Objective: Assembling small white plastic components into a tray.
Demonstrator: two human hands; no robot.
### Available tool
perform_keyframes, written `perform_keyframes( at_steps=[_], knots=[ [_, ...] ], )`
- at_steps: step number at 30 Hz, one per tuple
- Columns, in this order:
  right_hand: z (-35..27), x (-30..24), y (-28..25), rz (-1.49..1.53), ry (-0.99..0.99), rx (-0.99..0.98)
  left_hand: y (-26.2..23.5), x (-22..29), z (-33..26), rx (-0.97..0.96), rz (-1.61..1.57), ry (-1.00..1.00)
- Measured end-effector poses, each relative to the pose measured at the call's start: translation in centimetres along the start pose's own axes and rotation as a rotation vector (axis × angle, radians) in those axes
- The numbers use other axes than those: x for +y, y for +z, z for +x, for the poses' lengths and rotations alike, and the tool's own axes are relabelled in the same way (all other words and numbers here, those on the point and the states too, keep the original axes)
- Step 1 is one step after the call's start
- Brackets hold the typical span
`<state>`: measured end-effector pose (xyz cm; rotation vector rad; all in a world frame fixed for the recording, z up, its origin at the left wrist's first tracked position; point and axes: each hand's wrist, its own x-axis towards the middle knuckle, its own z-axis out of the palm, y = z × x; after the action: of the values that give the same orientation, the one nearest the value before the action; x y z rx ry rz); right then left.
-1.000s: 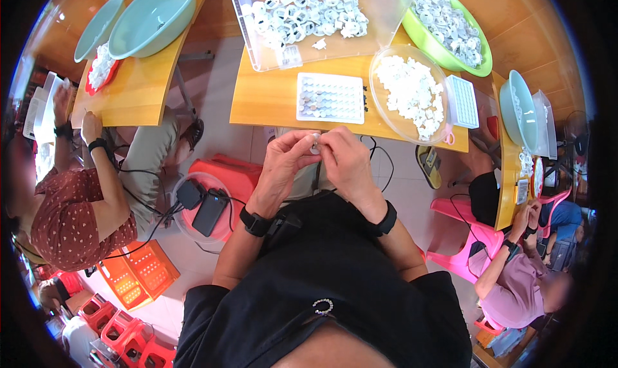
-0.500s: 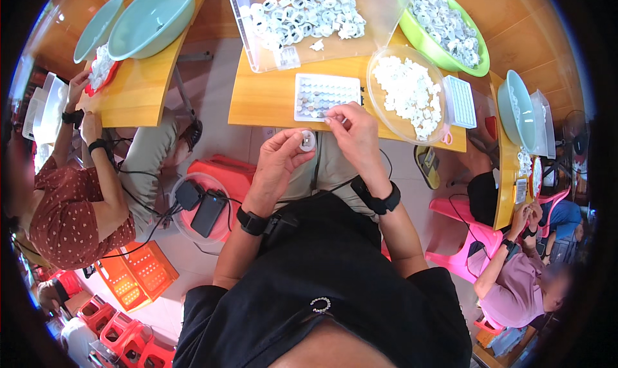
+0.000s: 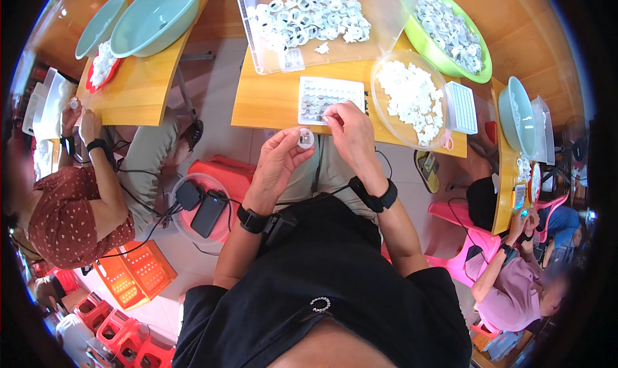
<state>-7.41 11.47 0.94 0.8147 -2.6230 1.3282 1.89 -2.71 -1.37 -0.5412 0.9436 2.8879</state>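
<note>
My left hand (image 3: 279,157) pinches a small round white plastic part (image 3: 306,138) by its edge, just in front of the table edge. A dark and metallic detail shows at the middle of that part. My right hand (image 3: 351,131) is closed in a pinch over the front right corner of a white compartment tray (image 3: 348,84). Whatever is between its fingertips, if anything, is too small to make out. Small round silver discs (image 3: 313,104), like button cells, lie in the front rows of the tray.
Behind the tray stands a clear bin (image 3: 257,62) of round white parts. To the right are a clear round tub (image 3: 378,104) of white pieces, a green basin (image 3: 484,59), another white tray (image 3: 465,110) and pink scissors (image 3: 449,142). Co-workers sit left and right.
My left hand has turned the round part so its face shows more. My right hand stays pinched by the tray's front corner. The view has shifted slightly.
</note>
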Motion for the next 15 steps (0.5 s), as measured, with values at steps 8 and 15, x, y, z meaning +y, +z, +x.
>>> perform_keyframes(
  at_steps=[8, 15],
  knots=[
    [-2.3, -3.4, -0.2, 0.08, -0.168, 0.065, 0.8, 0.0, 0.0, -0.018, -0.021, 0.003],
    [-2.9, -2.9, 0.0, 0.15, -0.165, 0.059, 0.8, -0.2, 0.0, -0.033, 0.013, 0.028]
  ],
)
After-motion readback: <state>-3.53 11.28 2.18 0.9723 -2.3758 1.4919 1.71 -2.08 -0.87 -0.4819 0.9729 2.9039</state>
